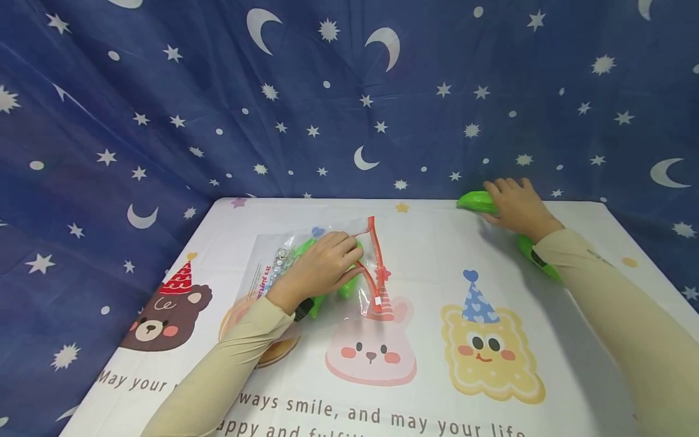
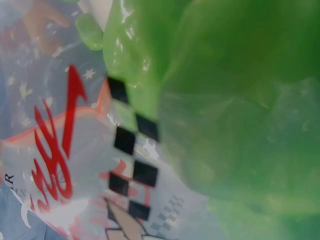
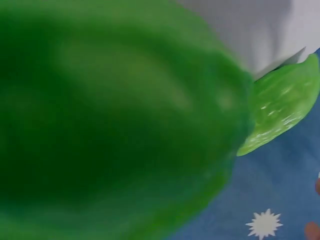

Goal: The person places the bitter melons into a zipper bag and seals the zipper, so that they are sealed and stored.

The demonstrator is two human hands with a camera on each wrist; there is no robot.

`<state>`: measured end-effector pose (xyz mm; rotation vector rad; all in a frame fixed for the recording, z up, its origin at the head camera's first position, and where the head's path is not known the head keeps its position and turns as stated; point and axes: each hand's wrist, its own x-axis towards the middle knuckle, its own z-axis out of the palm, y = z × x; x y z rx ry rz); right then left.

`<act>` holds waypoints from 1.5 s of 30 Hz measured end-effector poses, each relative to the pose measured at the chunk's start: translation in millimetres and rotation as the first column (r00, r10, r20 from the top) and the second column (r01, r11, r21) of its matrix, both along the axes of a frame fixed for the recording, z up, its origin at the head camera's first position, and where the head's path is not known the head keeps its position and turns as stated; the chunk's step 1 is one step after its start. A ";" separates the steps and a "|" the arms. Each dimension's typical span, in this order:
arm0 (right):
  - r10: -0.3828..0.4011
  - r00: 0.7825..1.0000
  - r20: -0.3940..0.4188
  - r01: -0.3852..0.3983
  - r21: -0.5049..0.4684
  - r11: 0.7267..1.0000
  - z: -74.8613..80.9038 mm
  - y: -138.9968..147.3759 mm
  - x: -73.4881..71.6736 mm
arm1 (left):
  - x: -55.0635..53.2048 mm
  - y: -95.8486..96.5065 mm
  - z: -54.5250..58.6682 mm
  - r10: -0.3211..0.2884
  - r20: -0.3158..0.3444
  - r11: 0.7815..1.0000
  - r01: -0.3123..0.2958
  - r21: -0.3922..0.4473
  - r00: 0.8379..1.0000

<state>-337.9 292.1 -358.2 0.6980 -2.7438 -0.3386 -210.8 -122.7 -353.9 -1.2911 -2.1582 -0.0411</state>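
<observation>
A clear zip bag (image 1: pixel 249 267) with a red zip edge lies left of the table's middle. Green pieces (image 1: pixel 346 287) show through its plastic, and they fill much of the left wrist view. My left hand (image 1: pixel 317 264) pinches the upper side of the bag by its mouth, where the red edge is raised. At the back right, my right hand (image 1: pixel 519 209) is spread around the right end of a bumpy green toy vegetable (image 1: pixel 476 201), like a cucumber. In the right wrist view its fingertips (image 3: pixel 312 231) sit apart from that vegetable. Another green piece (image 3: pixel 120 120) lies below my right wrist.
A white printed cloth (image 1: pixel 426 243) with party-hat cartoon figures and lettering covers the table. Directly behind the back edge hangs a blue curtain (image 1: pixel 306 145) with moons and stars, which also runs along the left side.
</observation>
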 end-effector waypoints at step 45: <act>-0.199 0.933 0.300 0.201 0.023 0.979 -6.5 3.1 -38.3 | -2.3 -0.3 -2.2 0.025 0.004 1.000 -0.025 -0.013 1.000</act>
